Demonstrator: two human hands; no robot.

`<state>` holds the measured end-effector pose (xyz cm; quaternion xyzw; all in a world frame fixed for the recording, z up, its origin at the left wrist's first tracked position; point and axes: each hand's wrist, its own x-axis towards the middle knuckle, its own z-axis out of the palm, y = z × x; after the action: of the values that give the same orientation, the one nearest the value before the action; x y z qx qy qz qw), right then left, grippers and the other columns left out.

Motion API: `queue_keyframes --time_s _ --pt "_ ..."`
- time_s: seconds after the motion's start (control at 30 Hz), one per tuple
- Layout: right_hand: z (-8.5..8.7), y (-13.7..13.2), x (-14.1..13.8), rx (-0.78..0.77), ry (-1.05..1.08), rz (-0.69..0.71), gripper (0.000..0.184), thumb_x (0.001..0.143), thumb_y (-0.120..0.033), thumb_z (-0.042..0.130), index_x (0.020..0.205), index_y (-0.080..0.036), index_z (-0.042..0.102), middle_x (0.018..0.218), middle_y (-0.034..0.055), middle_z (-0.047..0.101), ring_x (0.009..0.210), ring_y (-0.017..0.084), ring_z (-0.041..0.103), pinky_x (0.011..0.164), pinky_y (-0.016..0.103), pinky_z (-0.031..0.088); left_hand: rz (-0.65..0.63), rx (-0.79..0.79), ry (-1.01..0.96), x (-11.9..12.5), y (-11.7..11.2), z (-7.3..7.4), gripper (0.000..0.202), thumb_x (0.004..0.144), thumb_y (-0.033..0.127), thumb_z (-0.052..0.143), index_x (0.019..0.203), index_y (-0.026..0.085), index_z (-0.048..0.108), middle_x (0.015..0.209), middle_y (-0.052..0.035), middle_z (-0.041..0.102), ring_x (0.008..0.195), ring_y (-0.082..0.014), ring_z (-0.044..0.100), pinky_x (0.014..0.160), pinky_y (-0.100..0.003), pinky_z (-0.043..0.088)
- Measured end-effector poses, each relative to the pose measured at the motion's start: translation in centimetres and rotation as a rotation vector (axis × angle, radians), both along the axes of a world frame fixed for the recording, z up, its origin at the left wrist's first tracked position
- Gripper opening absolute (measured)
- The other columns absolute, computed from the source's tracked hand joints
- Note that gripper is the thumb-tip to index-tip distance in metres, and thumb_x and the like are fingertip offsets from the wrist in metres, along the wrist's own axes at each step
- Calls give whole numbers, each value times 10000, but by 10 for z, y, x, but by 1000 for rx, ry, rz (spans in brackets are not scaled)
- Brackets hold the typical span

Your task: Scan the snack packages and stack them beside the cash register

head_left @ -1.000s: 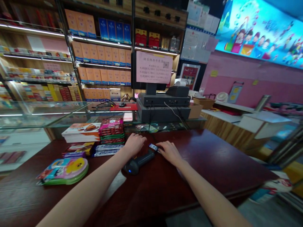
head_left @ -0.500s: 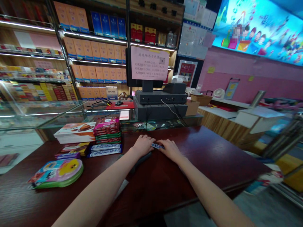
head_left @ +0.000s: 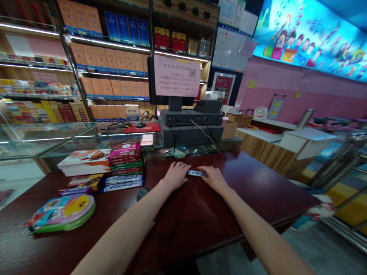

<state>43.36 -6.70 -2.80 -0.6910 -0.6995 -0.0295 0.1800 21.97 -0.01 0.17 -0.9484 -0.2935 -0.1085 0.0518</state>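
A person is resting both hands palm-down on a dark red table point(head_left: 246, 198) at a shop till — fingers open and flat, gripping nothing. A blue-and-white wrapped bar point(head_left: 197, 173) is lying between the left hand point(head_left: 177, 175) and the right hand point(head_left: 214, 180), its right end meeting the right fingers point(head_left: 203, 169) and its left end lying just beside the left fingers point(head_left: 185, 168); the hands appear to be flanking it to keep it steady. A dark handheld scanner point(head_left: 142, 193) is lying mostly hidden behind the left forearm, seemingly kept within easy reach. Similar bars point(head_left: 122, 183) are lying beside stacked pink packets point(head_left: 125, 156), apparently set to the left, out of the hands' way — while a pink notice point(head_left: 177, 75) is hanging on a monitor, evidently placed to face this side of the table.
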Motion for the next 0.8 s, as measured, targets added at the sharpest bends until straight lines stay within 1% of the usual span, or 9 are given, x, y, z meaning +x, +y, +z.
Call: queue_keyframes --time_s 0.1,0.23,0.3,0.37,0.47,0.53,0.67,0.8 --pt "4 -2 -1 35 11 22 434 872 -140 594 1283 -277 620 1220 45 726 1120 241 629 901 373 410 4 19 -22 -1 0 3 628 854 345 706 1425 246 462 1444 -107 570 1345 -287 490 1126 -495 355" --pt "11 -3 -11 103 36 91 427 882 -130 597 1287 -265 617 1203 51 726 1100 227 630 914 369 398 15 42 -48 -4 -1 8 630 854 342 711 1421 217 468 1412 -102 591 1332 -265 496 1144 -458 330" --pt "15 -4 -19 136 52 121 424 886 -121 598 1287 -258 614 1192 54 728 1094 225 630 919 369 395 24 53 -59 -7 -2 13 587 856 334 708 1390 205 504 1359 -99 626 1295 -259 519 1147 -452 319" --pt "19 -3 -28 160 67 142 419 887 -115 599 1283 -252 615 1195 56 727 1097 227 628 924 372 394 32 68 -66 -12 -2 18 490 862 320 698 1321 207 570 1279 -88 667 1236 -257 551 1142 -455 315" --pt "22 0 -39 185 78 174 398 894 -118 597 1272 -241 619 1214 63 722 1103 232 626 931 376 395 41 111 -78 -22 -1 24 312 872 281 679 1179 230 662 1160 -65 707 1161 -254 575 1132 -465 312" --pt "24 3 -46 200 81 192 380 899 -131 601 1263 -239 626 1222 67 720 1100 234 628 933 379 397 43 140 -84 -31 0 27 256 871 278 681 1124 241 687 1113 -58 714 1145 -257 576 1134 -476 304" --pt "26 9 -59 244 89 236 376 902 -148 609 1262 -253 635 1226 67 718 1107 232 628 937 379 401 61 179 -95 -50 3 31 272 862 315 700 1127 256 687 1100 -54 711 1124 -259 574 1130 -482 305" --pt "29 16 -75 273 90 288 385 908 -146 603 1278 -250 628 1243 71 710 1129 235 620 939 379 405 104 193 -104 -68 4 34 271 863 301 700 1130 264 688 1092 -46 710 1112 -252 578 1132 -477 311"
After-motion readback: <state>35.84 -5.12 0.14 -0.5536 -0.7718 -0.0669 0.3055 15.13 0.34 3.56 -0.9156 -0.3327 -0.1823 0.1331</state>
